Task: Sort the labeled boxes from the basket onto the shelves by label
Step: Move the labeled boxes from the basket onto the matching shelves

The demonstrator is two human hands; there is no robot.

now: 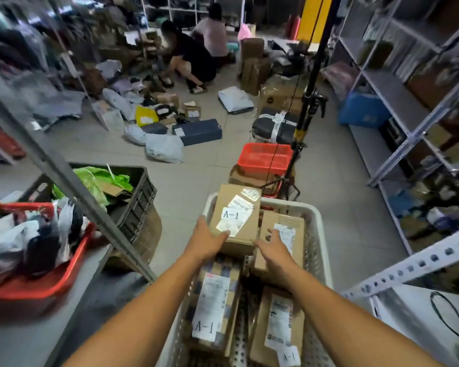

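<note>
The left hand (210, 241) grips the A-1 cardboard box (236, 215) above the white basket (321, 250), thumb on its label. The right hand (272, 250) hovers beside it, fingers relaxed.

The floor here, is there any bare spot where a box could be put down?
Bare grey floor lies between the black crate, the white basket and the parcels strewn farther back; another strip runs beside the right shelving. The basket itself is packed with boxes, and the left hand grips the A-1 box.
</note>
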